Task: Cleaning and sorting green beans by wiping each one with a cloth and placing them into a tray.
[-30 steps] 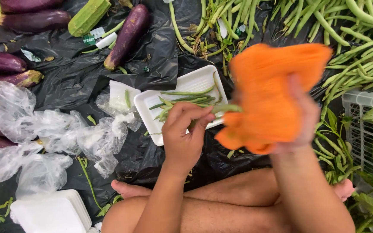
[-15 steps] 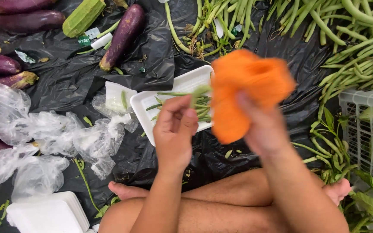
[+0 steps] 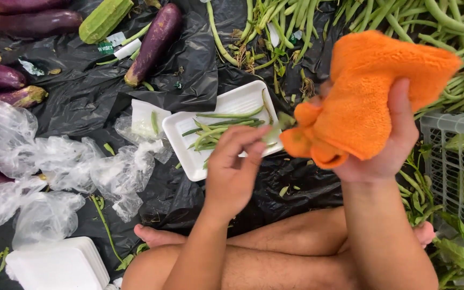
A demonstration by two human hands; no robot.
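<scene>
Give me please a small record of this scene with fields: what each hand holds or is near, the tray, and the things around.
right hand: grips a bunched orange cloth, raised above the ground
left hand: fingers curled over the near edge of the tray, holding nothing that can be seen
tray: white foam, holds a few long green beans
ground cover: black plastic sheet
left side: purple eggplants, crumpled clear plastic bags, stack of white trays
top right: pile of long beans
right edge: white wire basket

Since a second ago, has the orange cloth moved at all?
Yes. The orange cloth in the right hand has shifted right, further from the white foam tray, whose corner it overlapped half a second ago.
</scene>
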